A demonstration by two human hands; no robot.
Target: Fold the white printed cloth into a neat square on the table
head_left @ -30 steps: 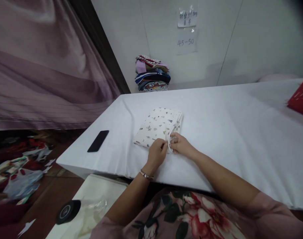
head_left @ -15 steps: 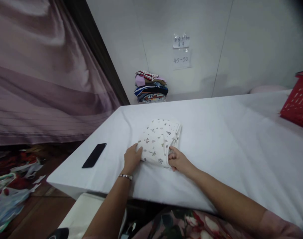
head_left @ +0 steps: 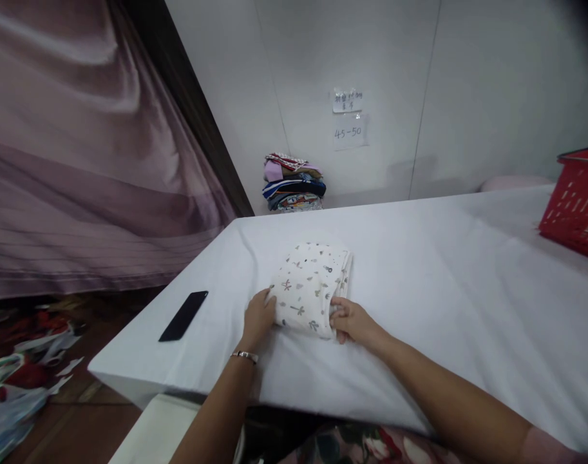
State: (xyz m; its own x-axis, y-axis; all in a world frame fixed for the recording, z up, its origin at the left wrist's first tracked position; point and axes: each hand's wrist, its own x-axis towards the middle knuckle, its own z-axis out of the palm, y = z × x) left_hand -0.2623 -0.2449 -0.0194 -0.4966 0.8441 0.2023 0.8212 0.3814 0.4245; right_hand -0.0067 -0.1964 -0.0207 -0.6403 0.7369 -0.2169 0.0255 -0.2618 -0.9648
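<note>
A folded white cloth point(head_left: 306, 287) printed with small plants and figures lies on the white-covered table point(head_left: 419, 277). My left hand point(head_left: 259, 316) grips its near left corner, thumb on top and the other fingers partly hidden at the edge. At the near right edge, my right hand point(head_left: 354, 322) has its fingers curled around the folded layers, with some fingertips tucked between them. The layers show along the cloth's right side.
A black phone point(head_left: 183, 316) lies on the table's left part. Folded clothes point(head_left: 294, 183) are stacked beyond the far edge, against the wall. A red basket point(head_left: 576, 206) stands at the right. A pink curtain point(head_left: 81, 148) hangs on the left, above bags point(head_left: 18, 393) on the floor.
The whole view has shifted, so the table and cloth sit slightly lower in the picture. Both hands keep their hold on the cloth, with little other movement.
</note>
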